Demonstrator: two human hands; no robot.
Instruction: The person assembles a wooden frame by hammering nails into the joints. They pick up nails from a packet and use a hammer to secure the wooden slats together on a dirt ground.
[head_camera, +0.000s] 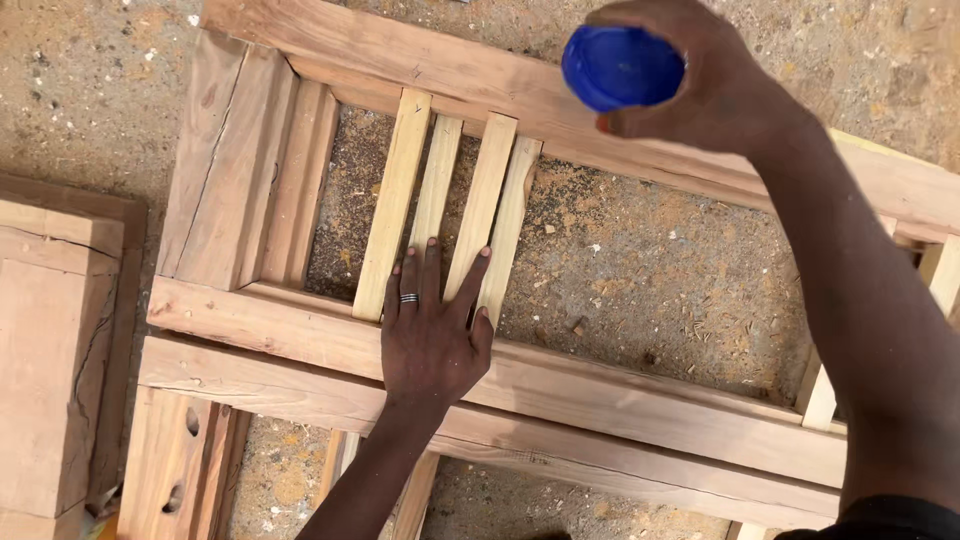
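Observation:
My left hand (432, 330) lies flat, fingers spread, on the lower rail of a reddish wooden frame (640, 395) and on the lower ends of several pale wooden slats (480, 205) set side by side inside it. A ring sits on one finger. My right hand (715, 85) is raised above the frame's upper rail (440, 65) and grips a round blue container (622, 66), whose blue end faces the camera. The rest of the container is hidden by my fingers.
The frame lies on sandy ground strewn with sawdust (640, 270). Another wooden block or frame (55, 350) lies at the left edge. More pale slats (820, 395) show under my right arm, and further timber (185, 460) with slots sits at the bottom left.

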